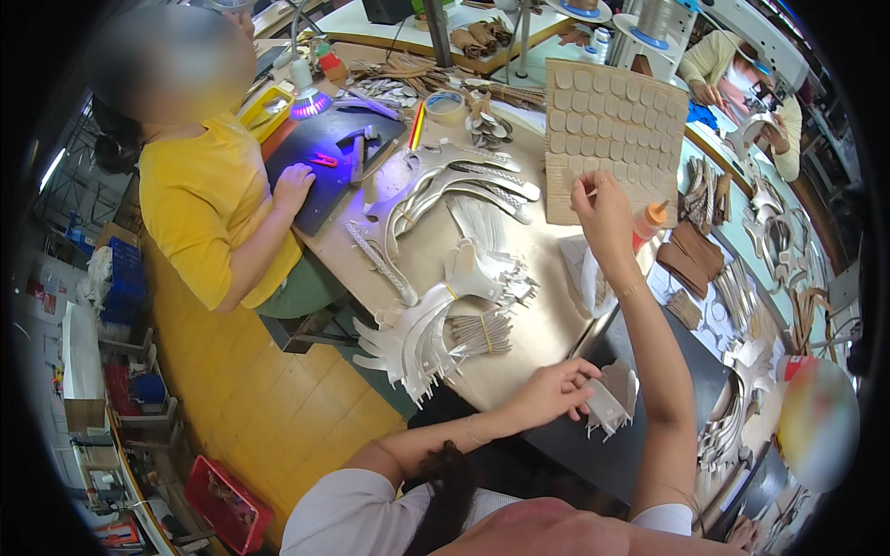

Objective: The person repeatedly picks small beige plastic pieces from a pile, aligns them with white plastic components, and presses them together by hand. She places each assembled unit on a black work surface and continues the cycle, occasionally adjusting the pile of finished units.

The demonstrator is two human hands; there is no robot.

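My left hand [554, 393] is loosely closed at the left edge of a pale, folded leather piece [608, 408] with thin fringed ends, above the black work board [556, 443]. Stretched forward, my right hand [604, 215] pinches its fingertips together in front of the lower edge of an upright cardboard sheet [559, 120]. Rows of small tan ovals [619, 119] cover that sheet. What sits in the pinch, if anything, is too small to make out. Just right of this hand is an orange-capped bottle [651, 222].
Pale cut leather straps [417, 338] lie in bundles left of my hands. A co-worker in yellow [199, 199] works at a dark board [324, 153] under a lamp [309, 100]. Brown leather pieces [691, 258] and more strips lie at right. Another person [788, 111] sits far right.
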